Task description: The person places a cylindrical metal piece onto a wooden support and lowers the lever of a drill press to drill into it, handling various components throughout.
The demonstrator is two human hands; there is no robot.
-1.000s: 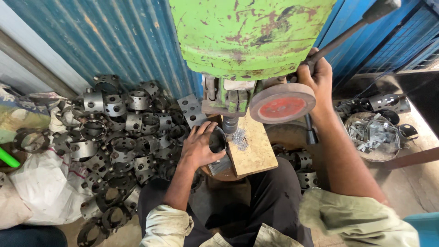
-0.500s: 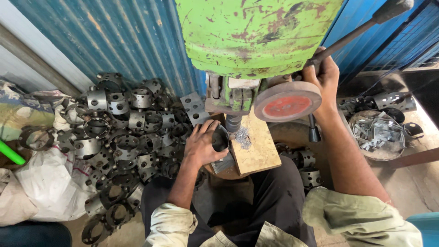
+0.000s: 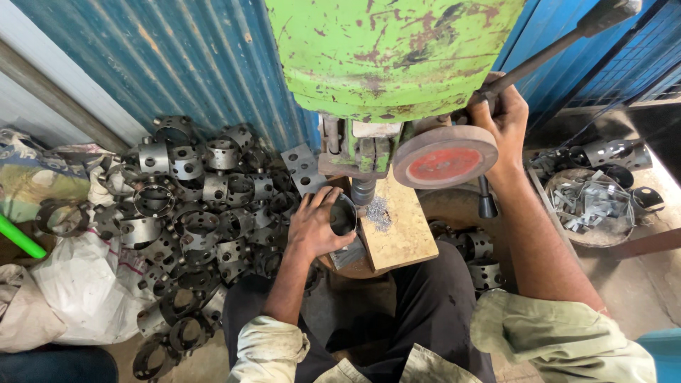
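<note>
Drilling step: left hand clamps metal ring on wooden block under drill bit, right hand gripping feed lever; next likely needs steady downward pull

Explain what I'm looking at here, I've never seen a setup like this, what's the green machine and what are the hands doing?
The picture comes from a camera on the worker's head, looking down over the lap. The green machine looks like a bench drill; its bit points down at a wooden block dusted with metal shavings. The left hand holds a metal ring against the block under the bit. The right hand grips the machine's lever. A heap of similar rings lies on the left, and a bowl of small metal pieces on the right.
</note>
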